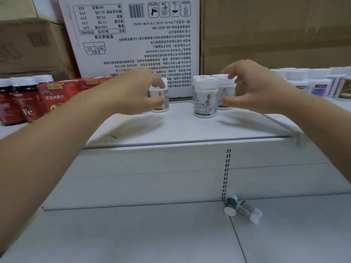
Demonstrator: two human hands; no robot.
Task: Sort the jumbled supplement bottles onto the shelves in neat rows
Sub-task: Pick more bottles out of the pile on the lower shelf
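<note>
A person's left hand (136, 92) closes on a lone white bottle (160, 98) standing on the upper shelf (190, 128), with a finger at the cap and the thumb low on the label, though blur leaves the firmness of that hold uncertain. The right hand (254, 88) hangs in a wide C, holding nothing, just beside a huddle of bottles (206, 95) to the right of the lone one. Small plastic bottles like these are likely light and rigid, with smooth labels that could slip and bases that tip easily. Taking each around the middle looks safest. Two fallen bottles (230, 205) lie on their sides on the lower shelf (133, 234), near its back wall. A printed carton (133, 35) stands close behind, limiting room at the far side. Red boxes (55, 93) and dark jars (22, 99) crowd the left, and a row of white bottles (311, 82) fills the far right.
</note>
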